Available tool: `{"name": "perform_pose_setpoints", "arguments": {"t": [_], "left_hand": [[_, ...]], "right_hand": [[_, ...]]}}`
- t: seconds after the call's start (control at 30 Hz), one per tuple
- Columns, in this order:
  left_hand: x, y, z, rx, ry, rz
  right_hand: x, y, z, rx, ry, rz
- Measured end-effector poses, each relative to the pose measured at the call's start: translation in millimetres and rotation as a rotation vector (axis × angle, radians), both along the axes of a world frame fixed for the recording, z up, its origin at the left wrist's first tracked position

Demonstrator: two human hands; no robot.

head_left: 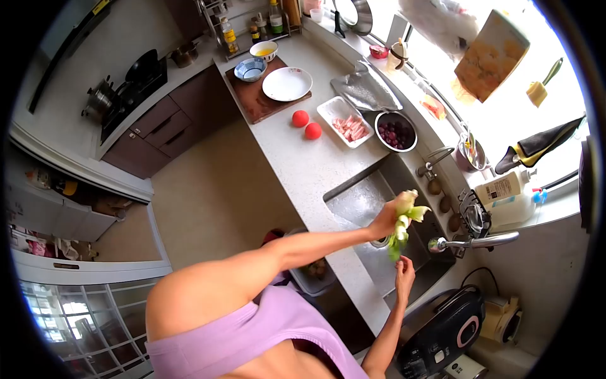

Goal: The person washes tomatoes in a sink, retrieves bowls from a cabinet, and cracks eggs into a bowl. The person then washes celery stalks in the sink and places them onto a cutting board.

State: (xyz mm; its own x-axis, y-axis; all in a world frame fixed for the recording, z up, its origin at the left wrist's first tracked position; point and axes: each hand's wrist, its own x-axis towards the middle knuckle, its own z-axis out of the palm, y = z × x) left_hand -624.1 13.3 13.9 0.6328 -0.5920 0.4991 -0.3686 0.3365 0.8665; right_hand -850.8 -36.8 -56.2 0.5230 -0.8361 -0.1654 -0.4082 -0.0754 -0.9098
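Note:
My left hand (388,220) is closed around a bunch of leafy greens (401,230), held above the sink (358,195). Pale, thick stalks stick out past the fingers, and the darker leaves hang toward my right hand (404,278). That hand is just below the leaf tips with its fingers curled together. Whether it pinches a bit of leaf is too small to tell. To the right of the greens, the metal faucet (476,241) reaches over the sink's edge.
On the counter (284,163) are two tomatoes (306,125), a white tray of sliced meat (351,129), and a bowl of dark round fruit (396,131). A cutting board (260,114) carries a white plate (287,84) and two bowls. A black appliance (442,335) stands right of my right arm.

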Motion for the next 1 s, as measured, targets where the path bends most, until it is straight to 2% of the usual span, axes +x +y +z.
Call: {"name": "perform_pose_setpoints", "arguments": {"t": [0.03,0.07,0.1,0.13,0.17,0.2,0.23,0.3,0.37,0.43,0.5,0.57,0.63,0.67,0.7,0.73,0.8,0.83,0.9,0.93,0.97,1.0], "left_hand": [[1,-3,1,0.001,0.100,-0.078],[-2,4,22,0.009,0.091,0.014],[-2,7,29,-0.044,0.240,-0.047],[7,2,24,-0.048,0.089,-0.030],[12,9,22,-0.051,0.076,-0.081],[18,20,29,-0.054,0.063,-0.131],[30,27,35,-0.047,0.146,-0.213],[65,54,67,-0.070,0.355,-0.366],[106,86,99,-0.137,0.613,-0.501],[171,126,133,0.025,0.443,-0.438],[232,174,168,-0.181,0.446,-0.397],[305,208,189,-0.109,0.368,-0.480],[364,246,216,-0.303,0.329,-0.496],[389,269,236,-0.283,0.259,-0.445],[420,280,241,-0.215,0.000,-0.251],[442,297,253,-0.152,0.052,-0.194],[480,322,268,-0.152,-0.095,-0.095],[504,333,267,-0.124,-0.336,-0.017],[537,347,264,-0.108,-0.336,0.042],[554,354,263,-0.099,-0.335,0.071],[564,359,262,-0.101,-0.179,0.063],[575,362,261,-0.121,-0.192,0.093]], "right_hand": [[-4,4,2,-0.116,0.135,0.179],[-1,-10,7,-0.264,0.266,0.356],[9,-2,22,-0.250,0.199,0.217],[26,10,33,-0.256,0.225,0.084],[35,27,48,-0.250,0.279,-0.033],[28,27,40,-0.296,0.373,0.150],[19,20,35,-0.307,0.391,0.144],[39,33,29,-0.608,0.392,0.174],[65,54,41,-0.425,0.320,-0.030],[106,78,67,-0.299,0.243,-0.028],[149,91,66,-0.262,0.095,-0.007],[208,105,67,-0.057,-0.146,0.006],[294,139,103,0.072,-0.098,-0.016],[334,148,106,0.188,-0.116,0.030],[375,155,105,0.294,-0.193,0.128],[419,167,109,0.353,-0.227,0.210],[505,183,93,0.527,-0.345,0.311],[547,189,81,0.659,-0.385,0.357],[626,198,45,0.837,-0.407,0.461],[664,213,39,0.911,-0.346,0.384],[700,227,34,0.988,-0.286,0.307],[735,231,18,0.972,-0.267,0.353]]}}
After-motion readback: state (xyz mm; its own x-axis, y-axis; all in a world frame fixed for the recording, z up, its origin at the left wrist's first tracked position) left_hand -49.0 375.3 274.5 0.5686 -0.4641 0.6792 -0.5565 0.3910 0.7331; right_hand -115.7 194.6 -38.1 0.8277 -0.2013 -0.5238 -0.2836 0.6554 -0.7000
